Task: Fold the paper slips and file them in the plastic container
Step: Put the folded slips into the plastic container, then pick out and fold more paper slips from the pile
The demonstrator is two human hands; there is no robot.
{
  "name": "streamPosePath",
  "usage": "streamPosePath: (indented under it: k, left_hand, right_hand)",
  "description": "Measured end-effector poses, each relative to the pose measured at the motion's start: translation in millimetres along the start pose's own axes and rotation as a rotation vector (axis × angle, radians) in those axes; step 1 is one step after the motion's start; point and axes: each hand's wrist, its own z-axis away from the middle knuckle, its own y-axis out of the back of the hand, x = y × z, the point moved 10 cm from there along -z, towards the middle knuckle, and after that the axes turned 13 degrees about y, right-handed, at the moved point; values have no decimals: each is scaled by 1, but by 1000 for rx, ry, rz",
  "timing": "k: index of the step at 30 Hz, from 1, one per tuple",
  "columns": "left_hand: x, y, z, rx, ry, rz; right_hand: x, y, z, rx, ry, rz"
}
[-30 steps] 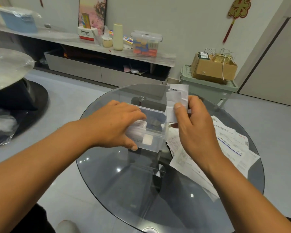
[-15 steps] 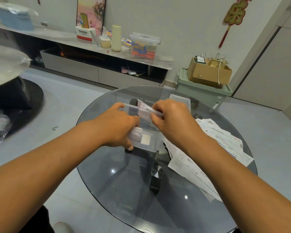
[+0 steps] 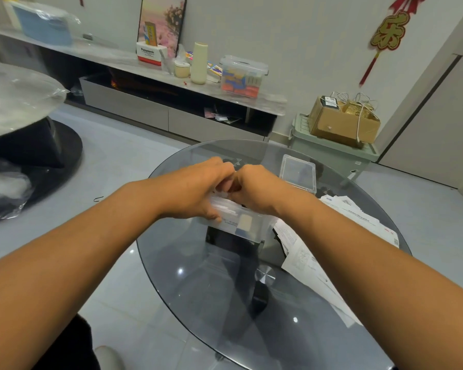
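A clear plastic container (image 3: 247, 227) stands on the round glass table (image 3: 198, 289), with folded white slips (image 3: 225, 208) showing through its wall. My left hand (image 3: 195, 189) grips the container from the left, thumb on its front wall and fingers curled over its top. My right hand (image 3: 258, 192) reaches into the open top with curled fingers, pinching a folded paper slip (image 3: 224, 195) of which only a white sliver shows between the two hands. The hands touch over the container and hide its inside.
The container's clear lid (image 3: 298, 173) lies flat behind my right hand. Several loose paper slips (image 3: 356, 217) are spread over the table's right side, reaching the front right. Beyond the table are a green bin with a cardboard box (image 3: 342, 124) and a low shelf (image 3: 171, 76).
My right hand has carried the folded slip from above the container's right edge down into its open top. My left hand has kept its hold on the container.
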Motion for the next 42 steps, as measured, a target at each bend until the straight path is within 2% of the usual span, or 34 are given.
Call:
streamPosePath:
  k: [4,8,11,14,20,22,27,30,33,35,39,42]
  left_hand:
    - [0,1,2,47,-49,-29]
    - [-2,-11,-3,57,-67,-119]
    - [0,-21,-6,91,-109,-287]
    - [2,-24,-7,118,-126,-388]
    - [-7,-18,-12,188,-45,-461]
    - [-13,-14,-15,218,-8,-474]
    - [-14,-7,-20,339,22,-484]
    - [13,-18,-17,369,-95,-455]
    - [61,-45,-1,264,-320,-323]
    - [89,-61,10,162,-389,-227]
    - [123,-88,9,83,-399,-144]
    - [122,-103,2,-28,-325,-85]
  right_hand:
    - [6,-3,7,-122,-41,-43]
    - [7,2,3,-129,-84,87]
    - [12,-1,7,-121,-128,58]
    - [14,7,13,-35,-161,10]
    - [28,50,49,394,-205,-134]
    - [35,56,69,479,-220,-198]
    - [69,32,113,439,-315,-245]
    - [94,11,139,359,-394,-264]
    - [110,-3,161,317,-451,-243]
    - [117,-9,172,320,-469,-242]
    - [129,-12,190,359,-478,-269]
    - [129,-14,199,340,-473,-308]
